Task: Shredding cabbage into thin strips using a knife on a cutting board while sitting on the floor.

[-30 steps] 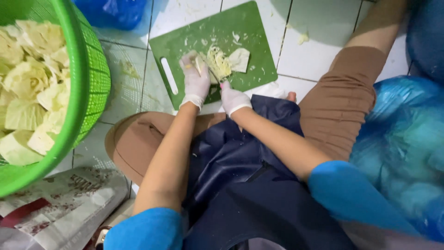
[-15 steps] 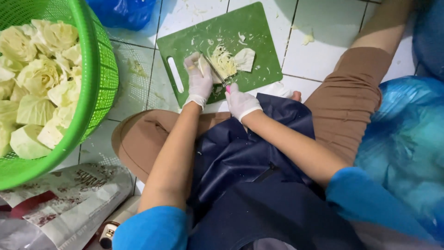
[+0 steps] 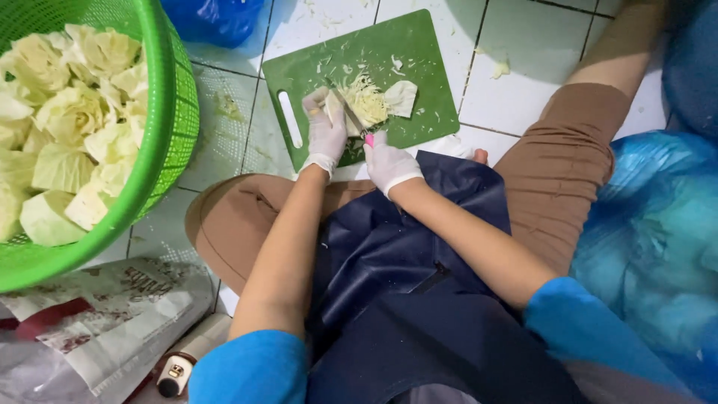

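On the green cutting board (image 3: 419, 67), left hand (image 3: 327, 131) pins cabbage (image 3: 366, 101); right hand (image 3: 389, 161) grips a knife (image 3: 348, 112), handle mostly hidden.

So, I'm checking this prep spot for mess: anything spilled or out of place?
Yes. Cabbage scraps lie scattered off the green cutting board on the white floor tiles, and the board itself sits on the floor.

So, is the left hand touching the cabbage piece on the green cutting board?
Touching. The head view shows the gloved left hand pressed against the cabbage piece on the cutting board, with no gap, while the right hand holds a knife.
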